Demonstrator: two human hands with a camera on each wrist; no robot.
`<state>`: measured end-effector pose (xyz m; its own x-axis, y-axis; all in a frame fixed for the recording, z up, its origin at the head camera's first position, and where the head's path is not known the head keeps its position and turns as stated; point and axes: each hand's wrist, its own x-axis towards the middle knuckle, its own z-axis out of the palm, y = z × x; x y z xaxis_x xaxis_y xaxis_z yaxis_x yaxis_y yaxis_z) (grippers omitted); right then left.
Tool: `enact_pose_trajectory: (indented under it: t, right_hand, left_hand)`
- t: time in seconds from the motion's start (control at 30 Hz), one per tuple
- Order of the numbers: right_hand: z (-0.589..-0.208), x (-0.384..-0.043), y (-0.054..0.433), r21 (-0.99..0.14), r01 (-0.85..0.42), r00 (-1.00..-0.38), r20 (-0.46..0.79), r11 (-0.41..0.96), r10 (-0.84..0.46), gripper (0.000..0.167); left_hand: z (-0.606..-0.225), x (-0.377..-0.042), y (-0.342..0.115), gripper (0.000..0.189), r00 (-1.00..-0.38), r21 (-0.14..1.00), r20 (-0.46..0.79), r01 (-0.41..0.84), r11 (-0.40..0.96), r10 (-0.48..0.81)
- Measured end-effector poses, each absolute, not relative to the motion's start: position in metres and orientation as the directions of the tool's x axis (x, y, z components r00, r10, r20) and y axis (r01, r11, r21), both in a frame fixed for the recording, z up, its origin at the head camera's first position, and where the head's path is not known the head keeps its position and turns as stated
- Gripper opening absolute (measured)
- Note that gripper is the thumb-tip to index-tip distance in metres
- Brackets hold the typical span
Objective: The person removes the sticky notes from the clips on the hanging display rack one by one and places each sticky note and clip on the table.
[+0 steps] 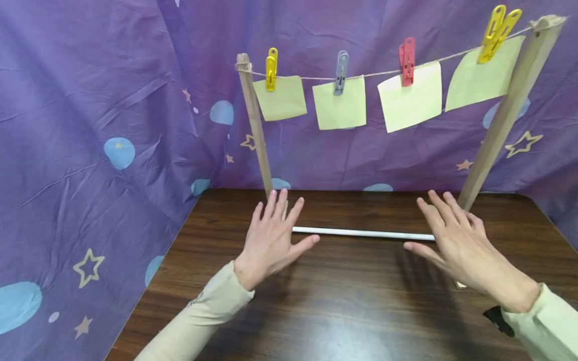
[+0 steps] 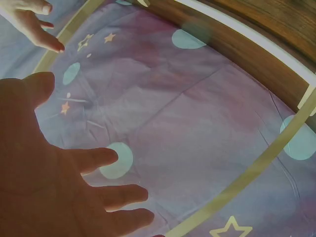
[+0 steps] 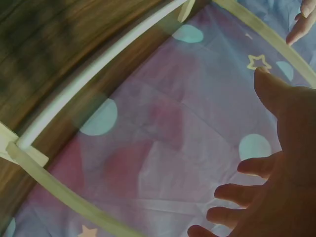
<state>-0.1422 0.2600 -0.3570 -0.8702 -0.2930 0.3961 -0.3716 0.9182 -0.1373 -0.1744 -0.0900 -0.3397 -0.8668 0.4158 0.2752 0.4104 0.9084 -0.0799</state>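
Observation:
My left hand (image 1: 270, 245) is held out with its fingers spread, in front of the left wooden post (image 1: 256, 125). On the other side my right hand (image 1: 465, 253) is spread the same way near the right wooden post (image 1: 510, 115). Neither hand holds anything. Between the posts runs a string (image 1: 377, 74). Several pale yellow paper squares (image 1: 340, 111) hang from it by clothespins: yellow at the left (image 1: 271, 70), then grey (image 1: 341, 72), red (image 1: 407, 61), and yellow at the right (image 1: 498, 34). Low between the posts, a white rod (image 1: 361, 232) spans the stand.
The stand is on a dark wooden table (image 1: 343, 301). Behind and to the left hangs a purple cloth (image 1: 149, 90) with stars and blue dots. In the right wrist view, a wooden foot (image 3: 9, 143) of the stand shows at the rod's end.

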Motion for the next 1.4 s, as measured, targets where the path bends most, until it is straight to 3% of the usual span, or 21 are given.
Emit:
enact_pose_trajectory:
  t: [0.2,0.3,0.43,0.63,0.77,0.87,0.97,1.17,1.4]
  right_hand:
    - [-0.34,-0.143,0.254,-0.13,-0.401,-0.849,0.424,0.907,-0.315,0.089]
    - [-0.328,-0.144,0.248,-0.13,-0.458,-0.805,0.479,0.879,-0.349,0.087]
    - [-0.306,-0.146,0.237,-0.122,-0.568,-0.702,0.588,0.814,-0.402,0.082]
    - [-0.261,-0.15,0.209,-0.103,-0.715,-0.513,0.749,0.691,-0.419,0.076]
    - [-0.227,-0.153,0.191,-0.077,-0.763,-0.429,0.802,0.641,-0.415,0.06]
    - [-0.201,-0.158,0.176,-0.095,-0.781,-0.424,0.806,0.618,-0.412,0.043]
    - [-0.178,-0.167,0.157,-0.175,-0.797,-0.454,0.805,0.579,-0.382,0.039]
    - [-0.142,-0.192,0.116,-0.343,-0.749,-0.58,0.753,0.567,-0.311,0.04]
    - [-0.117,-0.221,0.077,-0.422,-0.661,-0.694,0.659,0.62,-0.29,0.045]
  left_hand:
    - [-0.332,-0.175,-0.093,0.081,-0.882,0.021,0.263,0.411,0.912,0.391]
    - [-0.327,-0.174,-0.095,0.077,-0.887,0.159,0.26,0.43,0.889,0.383]
    - [-0.319,-0.174,-0.099,0.067,-0.874,0.377,0.318,0.471,0.798,0.367]
    - [-0.303,-0.182,-0.1,0.04,-0.875,0.726,0.415,0.483,0.49,0.248]
    - [-0.289,-0.191,-0.095,0.033,-0.947,0.951,0.279,0.296,0.088,0.161]
    - [-0.28,-0.2,-0.092,0.034,-0.979,0.965,0.114,0.069,-0.254,0.169]
    - [-0.273,-0.211,-0.089,0.037,-0.979,0.878,0.005,-0.092,-0.469,0.202]
    - [-0.259,-0.233,-0.077,0.038,-0.979,0.766,-0.028,-0.149,-0.625,0.2]
    - [-0.246,-0.253,-0.065,0.012,-0.985,0.721,-0.04,-0.143,-0.678,0.165]
